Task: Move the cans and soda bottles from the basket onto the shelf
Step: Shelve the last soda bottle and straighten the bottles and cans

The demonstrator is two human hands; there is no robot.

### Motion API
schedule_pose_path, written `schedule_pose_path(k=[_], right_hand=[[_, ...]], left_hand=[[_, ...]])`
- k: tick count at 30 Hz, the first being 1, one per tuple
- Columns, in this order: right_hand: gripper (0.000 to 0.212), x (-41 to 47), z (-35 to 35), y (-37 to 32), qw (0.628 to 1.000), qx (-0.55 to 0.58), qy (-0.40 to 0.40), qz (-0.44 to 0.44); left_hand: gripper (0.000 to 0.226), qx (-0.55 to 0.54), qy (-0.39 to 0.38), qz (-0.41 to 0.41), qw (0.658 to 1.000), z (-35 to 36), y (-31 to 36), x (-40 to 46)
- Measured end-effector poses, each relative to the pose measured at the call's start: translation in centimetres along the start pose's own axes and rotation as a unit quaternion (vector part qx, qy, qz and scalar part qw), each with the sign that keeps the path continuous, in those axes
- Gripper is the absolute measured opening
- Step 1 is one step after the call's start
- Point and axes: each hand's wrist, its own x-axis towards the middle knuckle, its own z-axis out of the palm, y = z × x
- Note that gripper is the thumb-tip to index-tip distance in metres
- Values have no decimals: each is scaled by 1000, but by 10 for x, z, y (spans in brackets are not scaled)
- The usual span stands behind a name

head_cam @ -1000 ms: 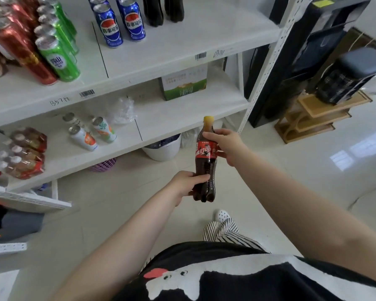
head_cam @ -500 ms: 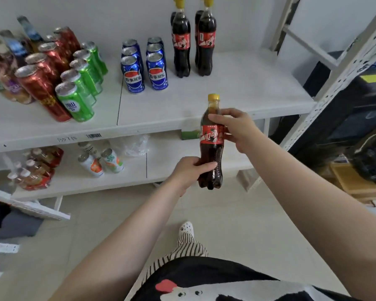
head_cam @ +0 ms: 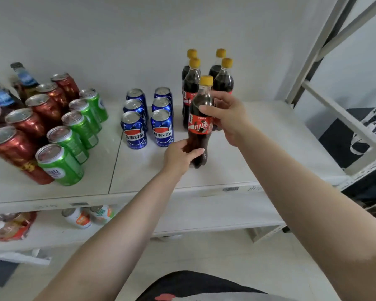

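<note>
- Cola bottle with a yellow cap and red label sits upright at the centre of the frame, held over the white shelf, just in front of four matching cola bottles that already stand in two short files at upper centre.
- Both hands are clamped on it: the left hand wraps the lower body near the base, and the right hand grips it at label height, fingers curled round from the right.
- Whether the base already touches the shelf board I cannot tell (the left hand hides the spot).
- Already placed, by the look of it: six blue cans in two files just left of the bottles, then green cans and red cans in rows toward the left edge of the frame.
- My judgement is that the job is well along, with this bottle about to extend the left file of colas.
- What remains is unknown: the basket is out of view, so I cannot count what is left in it.
</note>
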Motion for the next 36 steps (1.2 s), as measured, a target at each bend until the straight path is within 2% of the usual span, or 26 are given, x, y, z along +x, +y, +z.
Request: schedule_pose_path(k=[7,15,23,27,29,31,33,36], right_hand=[[47,38,-1,16,998,13,-47,-25],[50,54,-5,32,997,8,-57,-44],[50,57,-7,33,997,-14,-59,-37],[57,48,-14,45,997,1,-74,-3],[77,42,-22,63,998,14,-50,28],[89,37,-26,79,998,19,-20,61],[88,35,-23,87,995,7,-20,93],[82,37,-6,89,993,-37,-8,109]], left_hand=[[32,56,46,30,997,6,-9,41],[22,140,100,58,984,13,-11,62],[43,136,99,52,984,16,-15,61],[54,115,91,44,988,18,-1,38],[63,53,120,40,991,12,14,21],[64,-6,131,77,988,1,40,13],[66,-22,112,106,988,-13,70,15],[80,34,58,97,993,-28,99,44]])
